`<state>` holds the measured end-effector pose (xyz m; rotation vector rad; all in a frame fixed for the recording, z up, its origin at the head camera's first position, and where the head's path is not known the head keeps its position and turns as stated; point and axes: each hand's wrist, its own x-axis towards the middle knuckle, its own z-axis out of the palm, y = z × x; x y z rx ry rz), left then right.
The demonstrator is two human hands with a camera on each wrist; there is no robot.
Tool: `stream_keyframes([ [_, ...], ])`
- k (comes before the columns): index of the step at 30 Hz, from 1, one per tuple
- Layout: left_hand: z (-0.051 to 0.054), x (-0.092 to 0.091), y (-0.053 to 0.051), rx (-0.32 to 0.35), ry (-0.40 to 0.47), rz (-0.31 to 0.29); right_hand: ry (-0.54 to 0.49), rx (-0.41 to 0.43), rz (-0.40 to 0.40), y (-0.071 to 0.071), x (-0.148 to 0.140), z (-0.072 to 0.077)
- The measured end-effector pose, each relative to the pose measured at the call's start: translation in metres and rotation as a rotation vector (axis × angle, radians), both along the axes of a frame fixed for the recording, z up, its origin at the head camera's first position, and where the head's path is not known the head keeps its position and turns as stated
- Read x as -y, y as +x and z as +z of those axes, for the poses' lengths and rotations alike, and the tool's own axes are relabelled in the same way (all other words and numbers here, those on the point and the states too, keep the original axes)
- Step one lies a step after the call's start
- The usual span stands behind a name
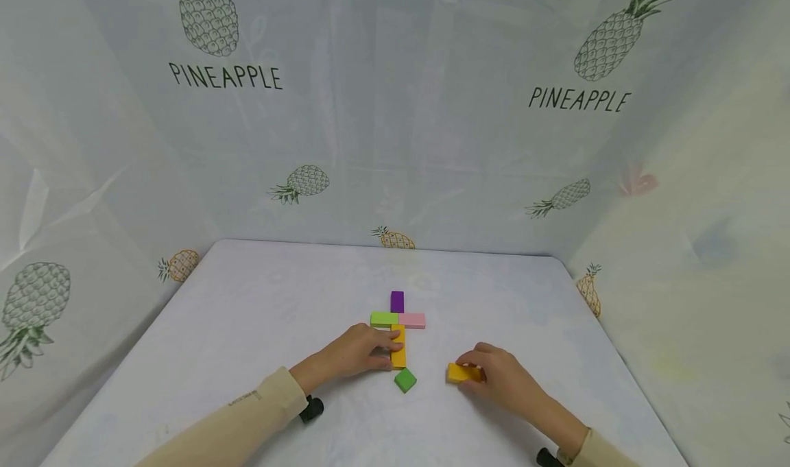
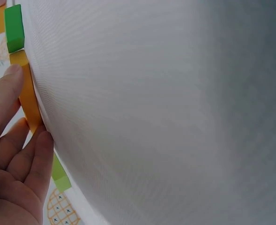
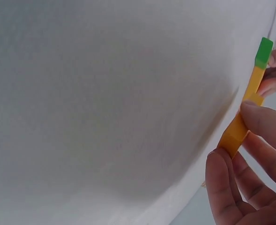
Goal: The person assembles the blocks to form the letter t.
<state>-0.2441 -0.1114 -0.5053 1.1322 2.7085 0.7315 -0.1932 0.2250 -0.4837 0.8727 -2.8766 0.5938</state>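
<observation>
My left hand (image 1: 354, 352) holds a long yellow block (image 1: 399, 361) lying on the table, its thumb near one end and fingertips near the other in the left wrist view. A green block (image 1: 405, 380), turned at an angle, sits at this block's near end. Beyond its far end lie a lime green block (image 1: 384, 319) and a pink block (image 1: 412, 321) side by side, with a purple block (image 1: 398, 302) behind them. To the right, my right hand (image 1: 503, 379) pinches a second yellow block (image 3: 234, 133) between thumb and fingers, apart from the others.
A white cloth covers the table (image 1: 296, 282). Pale curtains (image 1: 395, 124) printed with pineapples hang behind the table and at both sides. A dark wrist device (image 1: 312, 409) shows under the left sleeve.
</observation>
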Motion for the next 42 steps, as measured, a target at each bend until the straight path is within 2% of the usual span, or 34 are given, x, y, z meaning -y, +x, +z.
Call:
stream_keyframes([
  [6,0.0,0.0,0.0,-0.006,-0.003,-0.003,-0.009,0.013,0.01,0.003,0.005,0.001],
  [11,0.0,0.0,0.0,-0.011,-0.003,-0.01,0.006,0.014,-0.019,0.004,0.01,-0.001],
  [17,0.001,0.0,-0.001,-0.008,-0.003,-0.012,0.022,0.053,-0.039,0.005,0.017,-0.003],
  [42,0.001,-0.001,0.0,0.001,-0.01,0.001,0.022,0.057,0.025,0.007,0.03,-0.006],
])
